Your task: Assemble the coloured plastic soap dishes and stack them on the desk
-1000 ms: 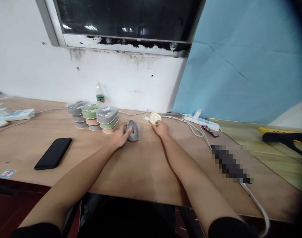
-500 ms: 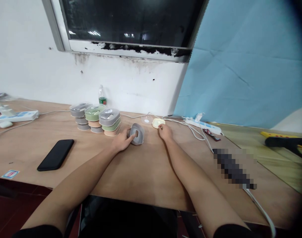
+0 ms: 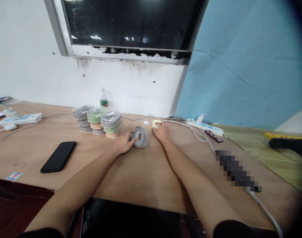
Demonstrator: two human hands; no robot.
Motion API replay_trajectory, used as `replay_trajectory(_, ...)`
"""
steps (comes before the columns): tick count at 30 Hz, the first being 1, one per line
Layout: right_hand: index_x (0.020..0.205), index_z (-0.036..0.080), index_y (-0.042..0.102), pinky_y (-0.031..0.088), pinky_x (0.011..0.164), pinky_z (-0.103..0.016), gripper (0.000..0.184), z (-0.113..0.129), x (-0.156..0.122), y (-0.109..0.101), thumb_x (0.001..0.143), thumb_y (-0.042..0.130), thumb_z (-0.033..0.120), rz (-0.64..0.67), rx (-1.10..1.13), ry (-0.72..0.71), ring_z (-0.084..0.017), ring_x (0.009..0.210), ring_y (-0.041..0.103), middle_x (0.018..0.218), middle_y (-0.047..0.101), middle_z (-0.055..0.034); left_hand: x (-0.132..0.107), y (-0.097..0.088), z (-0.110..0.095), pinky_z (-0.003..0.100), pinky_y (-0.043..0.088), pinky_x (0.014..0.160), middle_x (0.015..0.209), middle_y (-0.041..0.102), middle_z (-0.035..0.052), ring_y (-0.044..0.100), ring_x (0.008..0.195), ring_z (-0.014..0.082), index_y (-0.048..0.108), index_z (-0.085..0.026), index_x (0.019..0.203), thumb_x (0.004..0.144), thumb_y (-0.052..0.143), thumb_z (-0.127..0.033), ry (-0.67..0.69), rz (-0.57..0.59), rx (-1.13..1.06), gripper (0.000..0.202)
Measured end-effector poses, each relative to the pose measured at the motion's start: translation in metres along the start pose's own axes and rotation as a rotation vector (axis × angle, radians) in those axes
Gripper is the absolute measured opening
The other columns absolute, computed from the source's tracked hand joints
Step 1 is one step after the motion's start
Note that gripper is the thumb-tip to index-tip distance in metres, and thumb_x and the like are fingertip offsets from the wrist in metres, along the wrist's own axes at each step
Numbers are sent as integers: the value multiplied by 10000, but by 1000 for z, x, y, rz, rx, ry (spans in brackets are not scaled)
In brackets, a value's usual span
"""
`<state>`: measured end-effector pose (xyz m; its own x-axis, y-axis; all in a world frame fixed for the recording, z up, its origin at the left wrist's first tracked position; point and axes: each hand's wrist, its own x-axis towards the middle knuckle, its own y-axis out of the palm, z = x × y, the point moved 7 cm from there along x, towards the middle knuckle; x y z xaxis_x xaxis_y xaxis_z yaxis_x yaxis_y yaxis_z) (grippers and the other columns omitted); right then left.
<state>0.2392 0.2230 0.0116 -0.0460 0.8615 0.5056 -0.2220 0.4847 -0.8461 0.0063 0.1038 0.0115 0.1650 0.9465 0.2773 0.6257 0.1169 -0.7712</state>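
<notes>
Gripping the left edge of the grey slotted piece (image 3: 144, 141) with the left fingers (image 3: 132, 142), nearly closed about its rim. Finding that piece directly to the right of those fingers, with its slot running roughly away from the body. Holding the pale yellow piece (image 3: 154, 123) under the right fingers (image 3: 161, 128), curled down over it and partly hiding it; too covered to tell the exact opening. Meeting it ahead and slightly left of the right knuckles, farther out than the grey piece, apart across a strip of bench (image 3: 151, 172). Having the clear disc (image 3: 145, 122) just left of the yellow piece, and the stacked boxes (image 3: 111, 121) beyond the left fingers.
</notes>
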Motion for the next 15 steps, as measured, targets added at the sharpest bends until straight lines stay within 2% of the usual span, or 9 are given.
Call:
replay_trajectory(4,1274,250,517,291,946,-441,469,28,7,14,860,486,470,76,19,-73,-310,1155,398,1293,465,-138,0,0,-1,330,471,754,975,675,59,636,885,241,454,-233,1319,872,411,-469,5,1,20,507)
replay_trajectory(7,1234,260,550,302,944,-443,439,33,8,28,873,461,494,189,41,-71,-307,1153,412,1301,468,-133,0,0,-1,335,471,754,970,676,58,637,880,243,453,-242,1319,871,411,-446,11,11,25,494)
replay_trajectory(9,1193,255,576,317,940,-437,411,31,5,30,876,456,487,219,65,-83,-301,1146,425,1274,491,-126,0,1,-1,337,470,764,982,675,58,636,884,242,449,-245,1323,868,418,-441,16,11,18,496)
replay_trajectory(15,1128,252,611,362,920,-383,319,32,-13,22,826,526,307,213,119,-195,-271,1110,474,1213,539,-96,0,0,-2,340,460,783,999,670,68,630,899,245,466,-229,1313,869,416,-465,25,4,12,505)
